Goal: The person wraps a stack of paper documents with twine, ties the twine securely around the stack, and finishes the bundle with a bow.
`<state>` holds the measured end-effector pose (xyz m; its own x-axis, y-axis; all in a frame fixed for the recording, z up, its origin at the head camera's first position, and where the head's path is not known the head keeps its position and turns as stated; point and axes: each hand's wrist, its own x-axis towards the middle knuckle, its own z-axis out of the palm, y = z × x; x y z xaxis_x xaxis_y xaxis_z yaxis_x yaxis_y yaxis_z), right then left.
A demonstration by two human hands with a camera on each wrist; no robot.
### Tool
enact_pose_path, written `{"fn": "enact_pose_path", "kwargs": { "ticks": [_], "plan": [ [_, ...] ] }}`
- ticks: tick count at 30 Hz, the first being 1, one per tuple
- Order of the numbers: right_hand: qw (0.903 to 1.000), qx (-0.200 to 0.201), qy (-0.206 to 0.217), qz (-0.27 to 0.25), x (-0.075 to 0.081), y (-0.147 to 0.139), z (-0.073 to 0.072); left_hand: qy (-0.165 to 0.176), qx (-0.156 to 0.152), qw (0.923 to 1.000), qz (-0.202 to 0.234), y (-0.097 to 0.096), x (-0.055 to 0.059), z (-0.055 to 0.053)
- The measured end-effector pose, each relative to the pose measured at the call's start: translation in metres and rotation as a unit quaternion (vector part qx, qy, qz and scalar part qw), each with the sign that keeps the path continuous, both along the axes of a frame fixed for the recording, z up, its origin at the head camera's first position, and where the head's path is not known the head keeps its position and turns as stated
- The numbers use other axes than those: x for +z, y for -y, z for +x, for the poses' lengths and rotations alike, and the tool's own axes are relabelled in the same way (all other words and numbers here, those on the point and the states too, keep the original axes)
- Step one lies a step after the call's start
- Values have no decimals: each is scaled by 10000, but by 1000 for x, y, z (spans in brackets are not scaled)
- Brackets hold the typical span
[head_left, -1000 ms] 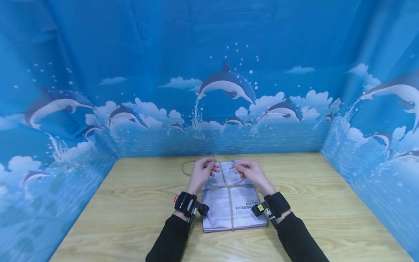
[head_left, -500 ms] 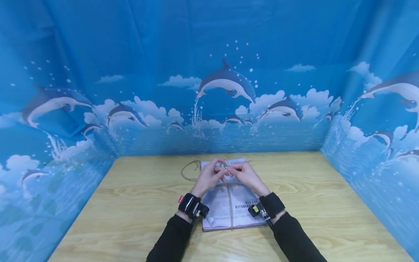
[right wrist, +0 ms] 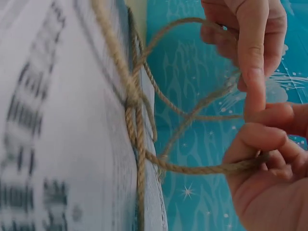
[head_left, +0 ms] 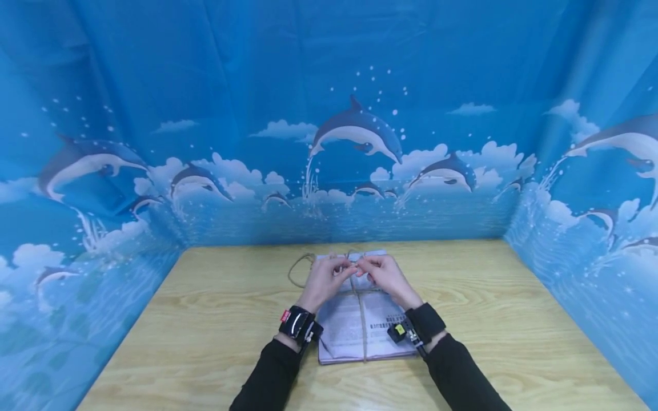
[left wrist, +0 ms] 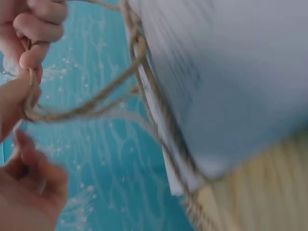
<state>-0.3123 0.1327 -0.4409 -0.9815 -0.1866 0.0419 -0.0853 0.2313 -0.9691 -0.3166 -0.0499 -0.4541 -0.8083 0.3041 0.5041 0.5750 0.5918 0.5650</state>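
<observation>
A stack of newspapers (head_left: 341, 331) lies on the table, bound crosswise with brown twine (head_left: 362, 325). Over its far part, my left hand (head_left: 324, 281) and right hand (head_left: 389, 279) meet fingertip to fingertip. The right wrist view shows the right hand's (right wrist: 267, 183) curled fingers gripping one strand of twine (right wrist: 207, 169), while another loops up to the left hand (right wrist: 257, 43). In the left wrist view, a bent piece of twine (left wrist: 72, 114) runs to the left hand's thumb, which pinches it near the right hand's (left wrist: 41, 29) fingers. Twine crossings (right wrist: 132, 94) sit against the papers.
A loose loop of twine (head_left: 291, 273) lies on the wooden table (head_left: 216, 319) left of the stack. A blue curtain printed with dolphins (head_left: 354, 131) rises behind the table's far edge and along both sides.
The hands have come together from apart over the stack's far part, bringing the twine between their fingertips. In the last half second the left hand's raised fingers have lowered slightly.
</observation>
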Motion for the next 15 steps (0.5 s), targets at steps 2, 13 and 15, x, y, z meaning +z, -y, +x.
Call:
{"fn": "enact_pose_path", "kwargs": {
  "ticks": [2,13,15],
  "plan": [
    [9997,-65,159,-172,0,0,0,-571,54,9983,-122,2,-1,-1],
    [9964,-222,441,-691,-3,0,-4,-495,-489,9975,-101,5,4,1],
    [9960,-240,430,-743,-3,1,-4,-526,-399,9978,-116,5,5,1]
  ]
}}
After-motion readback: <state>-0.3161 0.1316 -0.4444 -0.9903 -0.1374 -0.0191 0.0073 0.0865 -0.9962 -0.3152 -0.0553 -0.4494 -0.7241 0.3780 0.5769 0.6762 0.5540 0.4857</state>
